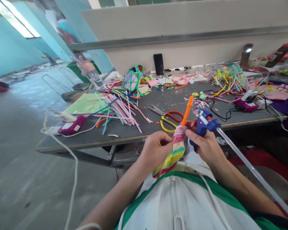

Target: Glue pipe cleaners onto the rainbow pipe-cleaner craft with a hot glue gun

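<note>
Now, left hand [155, 147]: pinching striped piece [174, 157]
Right hand [208, 147]: gripping glue gun [203, 124]
Orange stem [187, 110]: seemingly being glued, probably needs steadying next

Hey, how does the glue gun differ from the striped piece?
The glue gun is mostly blue; the striped piece is multicoloured. A long clear rod extends from the glue gun, while an orange stem tops the striped piece. The right hand holds the glue gun; the left hand pinches the striped piece. Both are in hand.
</note>
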The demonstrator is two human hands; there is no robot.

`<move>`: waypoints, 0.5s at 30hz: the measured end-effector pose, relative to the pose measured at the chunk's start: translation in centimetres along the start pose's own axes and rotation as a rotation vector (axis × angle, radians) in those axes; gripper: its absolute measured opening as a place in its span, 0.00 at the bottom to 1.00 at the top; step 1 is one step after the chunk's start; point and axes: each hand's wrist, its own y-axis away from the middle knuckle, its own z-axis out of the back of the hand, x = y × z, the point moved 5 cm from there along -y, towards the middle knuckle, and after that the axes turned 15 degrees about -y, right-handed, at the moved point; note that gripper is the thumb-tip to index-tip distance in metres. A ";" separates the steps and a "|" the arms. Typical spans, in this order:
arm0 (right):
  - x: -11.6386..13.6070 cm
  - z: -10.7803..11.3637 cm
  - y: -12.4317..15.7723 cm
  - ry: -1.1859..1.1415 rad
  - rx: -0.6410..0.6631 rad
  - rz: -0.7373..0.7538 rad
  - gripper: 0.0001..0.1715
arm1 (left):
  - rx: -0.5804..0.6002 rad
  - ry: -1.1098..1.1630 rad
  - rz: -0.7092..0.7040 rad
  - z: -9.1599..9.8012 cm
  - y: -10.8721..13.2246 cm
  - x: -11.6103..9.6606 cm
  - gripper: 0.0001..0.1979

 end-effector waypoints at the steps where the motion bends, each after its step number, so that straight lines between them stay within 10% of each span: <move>1: 0.5 0.1 0.0 -0.039 0.007 0.033 0.11 | 0.041 0.099 0.037 0.2 -0.2 0.4 0.04; 15: -1.9 1.4 -2.6 -0.057 0.094 -0.090 0.13 | 0.161 0.721 0.313 2.7 -7.9 7.9 0.11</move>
